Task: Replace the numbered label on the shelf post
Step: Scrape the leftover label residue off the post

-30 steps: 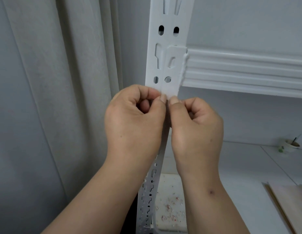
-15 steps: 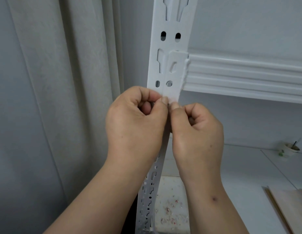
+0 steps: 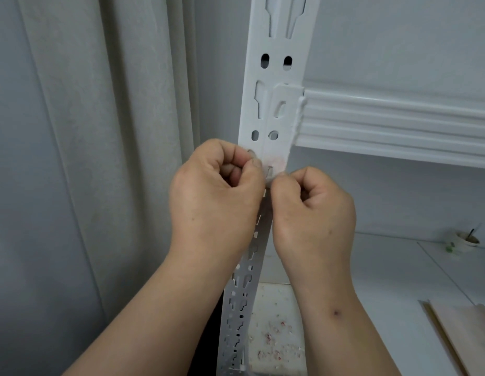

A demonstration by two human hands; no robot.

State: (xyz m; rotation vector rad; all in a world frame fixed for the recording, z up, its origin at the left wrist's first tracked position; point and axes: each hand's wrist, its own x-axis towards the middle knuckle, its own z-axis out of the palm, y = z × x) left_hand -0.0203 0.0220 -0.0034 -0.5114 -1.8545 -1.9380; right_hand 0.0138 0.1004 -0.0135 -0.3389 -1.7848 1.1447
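A white slotted steel shelf post (image 3: pixel 273 109) runs up the middle of the head view. On it, just under the beam bracket, lies a small pale label (image 3: pixel 275 165) with a faint pink patch; no number can be read. My left hand (image 3: pixel 216 196) has curled fingers and pinches the label's left edge with thumb and forefinger. My right hand (image 3: pixel 314 210), also curled, pinches the label's lower right corner. Both hands cover the post section below the label.
A white ribbed shelf beam (image 3: pixel 398 126) joins the post on the right. A pale curtain (image 3: pixel 100 131) hangs left. Below lie a white shelf board with reddish crumbs (image 3: pixel 273 335), a wooden board (image 3: pixel 463 340) at the lower right and a small cup (image 3: pixel 463 241).
My two thumbs have drawn apart, the right hand shifting down and right. The label with its pink patch now shows between them. The view moved closer.
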